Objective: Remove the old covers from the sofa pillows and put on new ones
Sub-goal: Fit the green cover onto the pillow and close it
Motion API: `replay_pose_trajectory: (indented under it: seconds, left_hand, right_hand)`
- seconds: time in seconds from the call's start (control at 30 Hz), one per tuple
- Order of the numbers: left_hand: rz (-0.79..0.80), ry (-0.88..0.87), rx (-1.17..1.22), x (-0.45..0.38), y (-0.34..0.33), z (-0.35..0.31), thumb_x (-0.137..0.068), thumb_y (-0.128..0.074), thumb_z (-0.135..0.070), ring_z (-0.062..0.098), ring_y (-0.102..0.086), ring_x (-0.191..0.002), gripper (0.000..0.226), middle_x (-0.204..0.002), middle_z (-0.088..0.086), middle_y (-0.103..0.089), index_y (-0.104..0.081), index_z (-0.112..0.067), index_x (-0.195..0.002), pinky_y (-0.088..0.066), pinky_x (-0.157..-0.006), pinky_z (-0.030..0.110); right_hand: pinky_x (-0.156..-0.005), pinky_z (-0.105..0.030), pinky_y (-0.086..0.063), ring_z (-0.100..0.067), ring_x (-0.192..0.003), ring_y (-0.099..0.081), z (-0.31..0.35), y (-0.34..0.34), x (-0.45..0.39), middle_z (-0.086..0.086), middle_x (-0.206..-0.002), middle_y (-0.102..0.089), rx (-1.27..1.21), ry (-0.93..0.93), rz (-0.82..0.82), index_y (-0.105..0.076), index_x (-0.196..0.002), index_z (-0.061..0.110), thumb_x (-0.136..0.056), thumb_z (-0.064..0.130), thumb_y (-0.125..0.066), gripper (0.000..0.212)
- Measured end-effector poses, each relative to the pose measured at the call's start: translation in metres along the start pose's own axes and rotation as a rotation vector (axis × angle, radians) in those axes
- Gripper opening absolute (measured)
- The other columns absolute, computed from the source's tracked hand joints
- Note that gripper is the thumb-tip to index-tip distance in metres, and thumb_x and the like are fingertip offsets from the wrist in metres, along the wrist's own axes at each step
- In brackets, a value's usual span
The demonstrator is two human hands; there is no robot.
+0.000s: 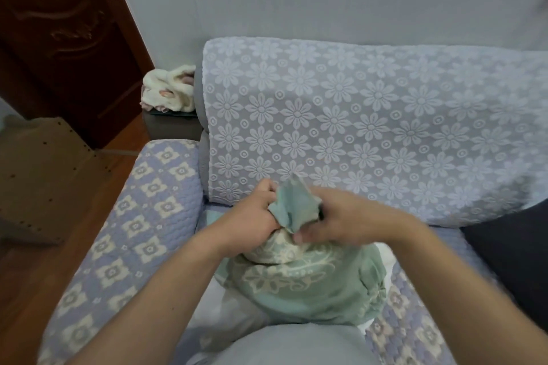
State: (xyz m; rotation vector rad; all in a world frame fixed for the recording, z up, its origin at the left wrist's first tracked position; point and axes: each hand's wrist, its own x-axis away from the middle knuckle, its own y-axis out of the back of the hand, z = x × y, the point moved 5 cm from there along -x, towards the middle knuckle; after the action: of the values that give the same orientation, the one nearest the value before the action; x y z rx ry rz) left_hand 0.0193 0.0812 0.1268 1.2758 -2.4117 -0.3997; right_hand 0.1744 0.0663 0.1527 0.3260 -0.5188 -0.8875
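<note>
Green pillow cover [299, 275] bunched at its top, gripped by curled left hand [255, 216] and right hand [335, 216].

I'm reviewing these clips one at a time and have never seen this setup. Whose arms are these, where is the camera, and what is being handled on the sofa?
There is no machine here: a person wears one wide-angle camera on the head, looking forward and down, so the two bare arms are their own. They face a sofa draped in a pale flower-patterned throw. On the seat lies a pillow in a green patterned cover. The left hand and the right hand both grip a bunched corner of that cover at the pillow's top. Whether it is going on or coming off cannot be told. A dark cushion sits at the right, and a cream bundle of cloth beyond the armrest.
</note>
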Motion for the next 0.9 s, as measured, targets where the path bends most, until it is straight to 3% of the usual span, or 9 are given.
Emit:
replay_pose_trajectory:
  seconds: [0.1, 0.17, 0.23, 0.37, 0.43, 0.53, 0.6, 0.7, 0.9]
  left_hand:
    - [0.011, 0.039, -0.043, 0.001, -0.008, 0.003, -0.082, -0.062, -0.036, 0.001, -0.049, -0.076, 0.016, -0.093, -0.006, -0.047, -0.063, -0.037, -0.066, -0.039, -0.079, 0.029]
    - [0.044, 0.035, -0.038, 0.009, -0.01, 0.006, -0.09, -0.067, -0.029, 0.003, -0.057, -0.083, 0.014, -0.096, 0.0, -0.056, -0.067, -0.035, -0.077, -0.044, -0.083, 0.031]
    - [-0.008, 0.025, 0.105, 0.022, 0.002, 0.011, -0.095, -0.069, -0.022, 0.005, -0.063, -0.091, 0.003, -0.103, 0.003, -0.065, -0.067, -0.023, -0.096, -0.05, -0.082, 0.028]
    - [-0.437, 0.23, 0.161, 0.06, 0.063, 0.074, -0.1, -0.061, -0.018, 0.013, -0.063, -0.082, 0.011, -0.082, -0.009, -0.068, -0.068, -0.018, -0.093, -0.049, -0.077, 0.033]
    - [-0.436, 0.463, -0.076, 0.077, 0.07, 0.114, -0.1, -0.061, -0.022, 0.019, -0.061, -0.072, 0.021, -0.07, -0.007, -0.067, -0.067, -0.019, -0.08, -0.051, -0.074, 0.04]
    - [-0.297, 0.473, -0.099, 0.076, 0.026, 0.123, -0.097, -0.062, -0.023, 0.012, -0.062, -0.066, 0.021, -0.069, -0.006, -0.068, -0.069, -0.019, -0.078, -0.046, -0.064, 0.032]
    - [-0.339, 0.426, 0.081, 0.065, -0.01, 0.11, -0.1, -0.057, -0.024, 0.011, -0.058, -0.058, 0.024, -0.064, -0.007, -0.065, -0.066, -0.015, -0.08, -0.045, -0.06, 0.029]
    - [-0.448, 0.51, 0.648, 0.052, -0.034, 0.103, -0.103, -0.046, -0.007, 0.017, -0.052, -0.048, 0.026, -0.066, 0.012, -0.058, -0.061, -0.003, -0.082, -0.044, -0.047, 0.028]
    - [-0.227, 0.525, 1.107, 0.047, -0.042, 0.077, -0.094, -0.054, 0.008, 0.022, -0.073, -0.076, 0.022, -0.095, 0.02, -0.075, -0.07, 0.003, -0.108, -0.061, -0.065, 0.031]
  right_hand:
    - [-0.088, -0.024, -0.053, 0.003, -0.095, -0.064, -0.013, -0.021, -0.006, 0.017, -0.097, -0.069, 0.113, 0.041, -0.083, -0.067, -0.109, 0.032, -0.083, 0.017, -0.079, 0.032]
    - [-0.08, -0.017, -0.051, 0.011, -0.092, -0.062, -0.02, -0.024, -0.001, 0.022, -0.093, -0.068, 0.15, 0.09, -0.153, -0.069, -0.102, 0.032, -0.083, 0.012, -0.077, 0.029]
    - [-0.072, -0.033, -0.057, 0.002, -0.081, -0.067, -0.033, -0.02, 0.009, 0.007, -0.085, -0.074, 0.056, 0.056, -0.249, -0.074, -0.087, 0.023, -0.076, 0.016, -0.075, 0.013]
    - [-0.067, -0.027, -0.054, 0.003, -0.07, -0.065, -0.057, 0.001, 0.033, 0.012, -0.076, -0.075, -0.227, -0.015, -0.43, -0.076, -0.074, 0.035, -0.07, 0.032, -0.076, 0.005]
    - [-0.075, -0.037, -0.059, -0.012, -0.079, -0.071, -0.07, 0.004, 0.038, 0.001, -0.085, -0.077, -0.462, -0.084, -0.497, -0.078, -0.081, 0.032, -0.055, 0.051, -0.091, 0.035]
    - [-0.08, -0.043, -0.062, -0.028, -0.095, -0.073, -0.085, -0.002, 0.03, -0.019, -0.111, -0.073, -0.899, -0.17, -0.53, -0.076, -0.099, 0.014, -0.049, 0.029, -0.097, 0.057]
    - [-0.078, -0.045, -0.062, -0.035, -0.1, -0.072, -0.084, -0.008, 0.024, -0.023, -0.116, -0.071, -1.099, -0.235, -0.464, -0.077, -0.101, 0.007, -0.04, 0.021, -0.101, 0.067]
    - [-0.076, -0.048, -0.062, -0.036, -0.097, -0.073, -0.081, -0.013, 0.025, -0.022, -0.114, -0.072, -1.266, -0.263, -0.375, -0.08, -0.093, 0.006, -0.053, 0.008, -0.088, 0.041]
    - [-0.077, -0.048, -0.061, -0.041, -0.103, -0.069, -0.089, -0.016, 0.043, -0.03, -0.122, -0.065, -1.175, -0.28, -0.291, -0.072, -0.111, -0.002, -0.031, 0.01, -0.104, 0.087]
